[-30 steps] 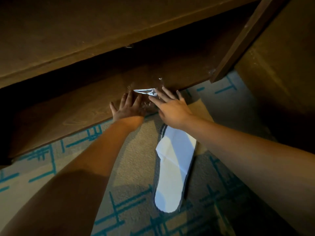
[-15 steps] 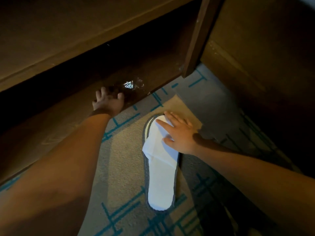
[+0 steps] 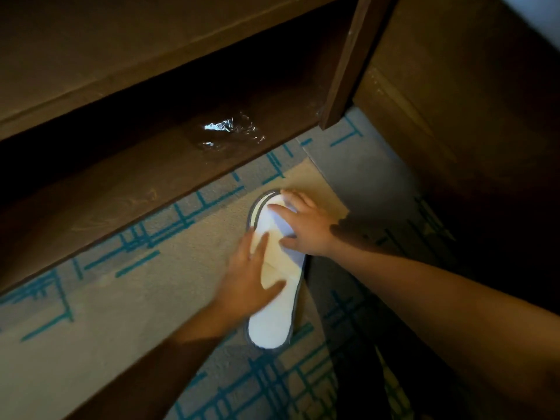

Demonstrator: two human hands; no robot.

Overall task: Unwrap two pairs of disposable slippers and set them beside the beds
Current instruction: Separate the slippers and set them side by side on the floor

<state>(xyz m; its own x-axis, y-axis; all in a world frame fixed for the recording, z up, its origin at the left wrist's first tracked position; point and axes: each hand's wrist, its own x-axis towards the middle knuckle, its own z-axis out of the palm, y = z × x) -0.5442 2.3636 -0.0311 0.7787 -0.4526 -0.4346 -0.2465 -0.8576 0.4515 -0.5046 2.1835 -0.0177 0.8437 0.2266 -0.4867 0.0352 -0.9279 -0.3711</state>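
Two hands, left (image 3: 253,275) and right (image 3: 304,227), lie flat on the slippers (image 3: 274,301) on the carpet (image 3: 127,301); our grip is wide, presumably parting the stacked pair; wrapper (image 3: 225,133) discarded on the shelf (image 3: 127,195).

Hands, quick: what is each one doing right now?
Left hand: open, fingers spread flat on the white slipper.
Right hand: open, palm down on the slipper's toe end.

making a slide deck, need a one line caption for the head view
Both hands, left hand and right hand, rest on a white slipper on patterned carpet, clear wrapper discarded on the wooden ledge.
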